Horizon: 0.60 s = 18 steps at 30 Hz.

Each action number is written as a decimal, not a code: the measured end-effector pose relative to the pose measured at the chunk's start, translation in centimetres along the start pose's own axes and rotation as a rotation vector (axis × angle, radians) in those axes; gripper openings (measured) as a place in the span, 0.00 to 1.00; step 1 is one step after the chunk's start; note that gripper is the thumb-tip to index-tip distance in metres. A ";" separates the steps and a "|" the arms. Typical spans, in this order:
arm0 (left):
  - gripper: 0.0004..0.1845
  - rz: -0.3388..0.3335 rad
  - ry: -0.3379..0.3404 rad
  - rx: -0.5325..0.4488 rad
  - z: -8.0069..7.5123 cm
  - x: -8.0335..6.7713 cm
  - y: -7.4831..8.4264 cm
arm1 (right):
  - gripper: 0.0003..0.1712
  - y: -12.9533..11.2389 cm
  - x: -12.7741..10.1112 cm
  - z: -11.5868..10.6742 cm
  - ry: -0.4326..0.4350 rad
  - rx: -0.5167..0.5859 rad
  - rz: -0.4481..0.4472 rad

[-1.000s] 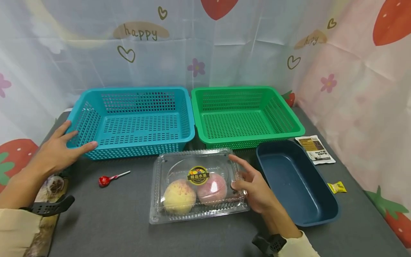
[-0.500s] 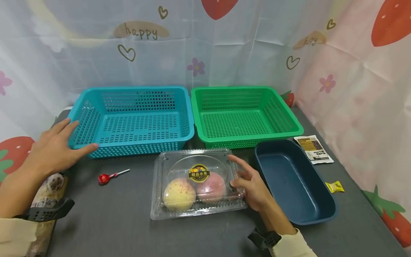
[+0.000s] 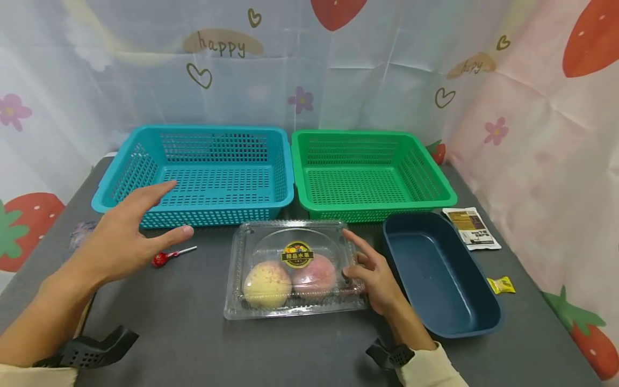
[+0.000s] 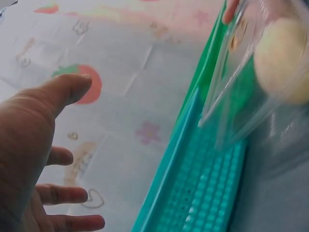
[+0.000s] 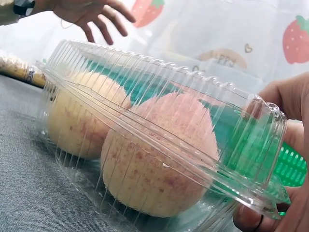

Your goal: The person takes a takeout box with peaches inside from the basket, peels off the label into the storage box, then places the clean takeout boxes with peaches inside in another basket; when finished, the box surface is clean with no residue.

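Bare grey tabletop (image 3: pixel 184 328) lies open in front of the clear clamshell box (image 3: pixel 295 269), and a hand could pass there freely. Behind the box, the teal basket (image 3: pixel 203 172) and green basket (image 3: pixel 367 172) stand side by side and close the far side. The navy tray (image 3: pixel 442 274) blocks the right. A lollipop (image 3: pixel 166 258) lies in the left gap.

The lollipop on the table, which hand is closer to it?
Left. The left hand hovers open just above and left of the red lollipop, not touching it. The right hand is far across, holding the clear fruit box at its right end.
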<state>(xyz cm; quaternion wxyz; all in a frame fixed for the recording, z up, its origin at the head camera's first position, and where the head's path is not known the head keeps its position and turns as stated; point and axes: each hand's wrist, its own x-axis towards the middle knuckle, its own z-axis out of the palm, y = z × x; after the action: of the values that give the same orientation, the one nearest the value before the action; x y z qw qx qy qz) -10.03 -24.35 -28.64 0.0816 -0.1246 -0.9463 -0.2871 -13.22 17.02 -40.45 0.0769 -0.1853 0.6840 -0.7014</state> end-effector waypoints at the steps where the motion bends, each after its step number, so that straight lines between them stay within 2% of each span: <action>1: 0.46 0.006 0.005 -0.008 0.4 -0.1 0.3 | 0.41 0.1 0.1 0.0 0.001 -0.008 -0.007; 9: 0.40 0.079 0.023 -0.145 3.5 -0.8 1.7 | 0.41 0.1 0.1 -0.1 -0.001 -0.019 -0.014; 18: 0.39 0.081 -0.018 -0.210 5.7 -0.9 1.8 | 0.42 0.1 0.1 0.0 -0.002 -0.011 0.014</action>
<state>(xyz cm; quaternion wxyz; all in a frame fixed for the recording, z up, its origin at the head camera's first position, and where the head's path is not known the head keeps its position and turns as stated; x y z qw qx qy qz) -9.15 -19.86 -32.64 0.0712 -0.1730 -0.9059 -0.3800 -13.29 17.00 -40.52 0.0817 -0.1817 0.6892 -0.6967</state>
